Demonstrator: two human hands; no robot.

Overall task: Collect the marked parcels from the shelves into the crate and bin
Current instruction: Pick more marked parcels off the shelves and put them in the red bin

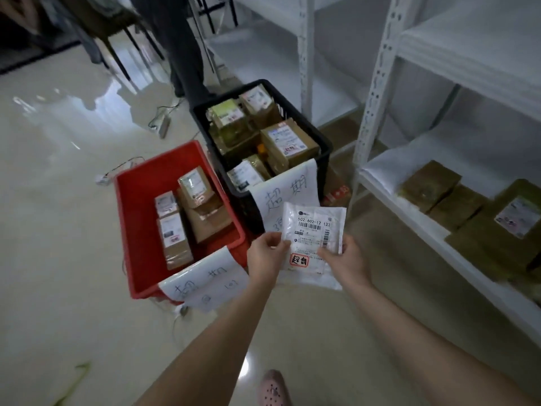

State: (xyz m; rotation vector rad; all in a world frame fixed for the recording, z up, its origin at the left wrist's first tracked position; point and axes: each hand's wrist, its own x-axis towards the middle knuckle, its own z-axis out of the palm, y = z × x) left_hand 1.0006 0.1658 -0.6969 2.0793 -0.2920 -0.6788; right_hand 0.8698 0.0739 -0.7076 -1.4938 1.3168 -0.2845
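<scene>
Both hands hold a flat white parcel point(311, 230) with a barcode label and a red stamp, in front of me above the floor. My left hand point(268, 254) pinches its left edge, and my right hand point(344, 257) pinches its right edge. Just behind the parcel stands a black crate point(295, 109) filled with several brown parcels, a handwritten paper sign hanging on its near wall. To the left sits a red bin point(131, 215) holding several brown parcels, also with a paper sign on its near rim. More brown parcels point(456, 200) lie on the low white shelf point(424, 227) at right.
White metal shelving point(377, 83) lines the right side and the back. A person's dark trouser leg point(181, 45) stands behind the crate. Power strips and cables point(162, 126) lie on the glossy floor. Chair legs show at top left. My slipper point(273, 388) is at the bottom.
</scene>
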